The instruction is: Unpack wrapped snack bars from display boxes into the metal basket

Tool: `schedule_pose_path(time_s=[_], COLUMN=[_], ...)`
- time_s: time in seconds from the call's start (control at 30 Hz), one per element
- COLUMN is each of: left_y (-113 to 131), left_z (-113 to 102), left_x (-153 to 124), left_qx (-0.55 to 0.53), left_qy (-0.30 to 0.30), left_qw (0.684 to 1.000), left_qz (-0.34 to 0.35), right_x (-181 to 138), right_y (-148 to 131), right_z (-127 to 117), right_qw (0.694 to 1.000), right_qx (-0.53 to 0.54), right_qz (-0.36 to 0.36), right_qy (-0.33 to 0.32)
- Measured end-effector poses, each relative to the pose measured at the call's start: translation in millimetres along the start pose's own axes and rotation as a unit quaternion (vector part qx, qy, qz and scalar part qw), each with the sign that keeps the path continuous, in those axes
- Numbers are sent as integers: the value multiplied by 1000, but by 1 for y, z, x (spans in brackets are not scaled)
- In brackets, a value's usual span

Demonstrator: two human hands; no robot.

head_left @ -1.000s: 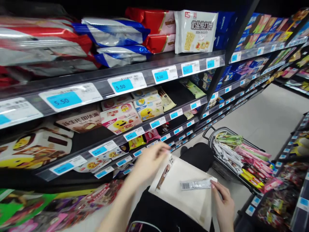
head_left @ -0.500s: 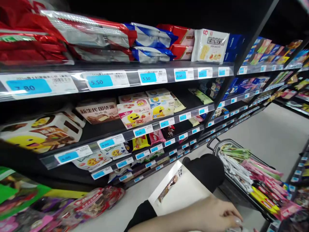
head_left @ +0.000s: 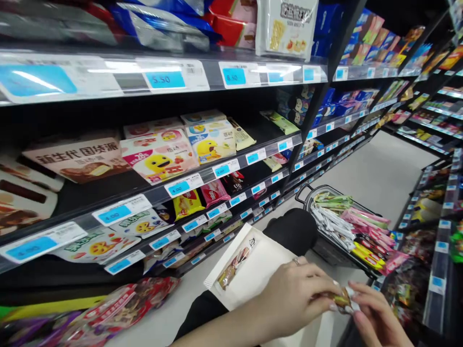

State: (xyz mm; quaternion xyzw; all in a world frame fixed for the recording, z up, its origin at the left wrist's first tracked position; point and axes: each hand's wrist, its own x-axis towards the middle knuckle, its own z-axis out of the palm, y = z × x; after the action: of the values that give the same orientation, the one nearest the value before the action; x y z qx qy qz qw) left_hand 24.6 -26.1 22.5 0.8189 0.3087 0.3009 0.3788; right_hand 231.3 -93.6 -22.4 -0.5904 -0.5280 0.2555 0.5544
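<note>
My left hand (head_left: 294,296) pinches one end of a small snack bar (head_left: 342,301) in a shiny brown, gold and white wrapper. On its other end are the fingertips of my right hand (head_left: 378,313), closed as well. Part of the bar is covered by fingers. Below my left forearm a shallow white box (head_left: 267,262) rests on my dark-clothed lap. One wrapped bar (head_left: 235,265) with a brown picture lies along the box's left side; my arm hides part of the box.
To the left, shelves (head_left: 173,91) hold boxed and bagged snacks behind blue price tags. A black-rimmed basket (head_left: 307,193) full of stick-shaped packets stands at my right. Red snack bags (head_left: 123,308) lie low on the left. More shelving (head_left: 439,260) lines the right side.
The view has turned right. My right hand has come into view, and both hands now hold the wrapped bar, which sits higher in the picture.
</note>
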Motion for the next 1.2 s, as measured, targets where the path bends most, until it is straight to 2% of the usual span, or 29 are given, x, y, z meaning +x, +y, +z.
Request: schedule_pose_path(time_s=[0.13, 0.23, 0.33, 0.43, 0.53, 0.63, 0.7, 0.77, 0.87, 0.9, 0.93, 1.0, 1.07, 1.1, 1.2], left_y=[-2, -3, -4, -4, -2, 2, 4, 4, 1, 0, -1, -3, -4, -5, -9], left_z=[6, 6, 5, 6, 8, 7, 5, 2, 2, 3, 4, 8, 13, 16, 22], left_x=[-4, -4, -2, -1, 0, 1, 2, 3, 6, 7, 7, 9, 9, 8, 6], left_qx=[51, 60, 44, 12, -20, -78, -147, -230, -369, -393, -392, -317, -197, -138, -8], left_qy=[53, 42, 24, 35, 27, -36, -95, -165, -268, -285, -285, -236, -152, -113, -40], left_qw=[996, 996, 997, 997, 998, 996, 982, 950, 873, 856, 855, 904, 961, 979, 998], left_qz=[42, 51, 61, 74, 52, -1, -72, -135, -174, -180, -183, -165, -124, -102, -44], right_x=[-7, -10, -10, -10, -11, -12, -12, -10, -8, -8, -7, -7, -5, -4, 2], right_y=[-10, -18, -22, -23, -23, -25, -26, -27, -26, -24, -23, -20, -18, -19, -25], right_z=[10, 12, 12, 10, 7, 6, 6, 7, 6, 4, 3, -2, -6, -6, -4], right_qw=[996, 989, 985, 983, 981, 980, 979, 980, 986, 988, 989, 992, 995, 997, 998], right_qx=[15, 31, 44, 45, 35, 15, 18, 36, 66, 76, 84, 89, 72, 57, 20], right_qz=[88, 144, 158, 164, 162, 149, 123, 80, 10, -4, -10, 2, 14, 16, 40], right_qy=[17, 28, 50, 70, 99, 134, 163, 179, 154, 137, 123, 91, 62, 51, 46])
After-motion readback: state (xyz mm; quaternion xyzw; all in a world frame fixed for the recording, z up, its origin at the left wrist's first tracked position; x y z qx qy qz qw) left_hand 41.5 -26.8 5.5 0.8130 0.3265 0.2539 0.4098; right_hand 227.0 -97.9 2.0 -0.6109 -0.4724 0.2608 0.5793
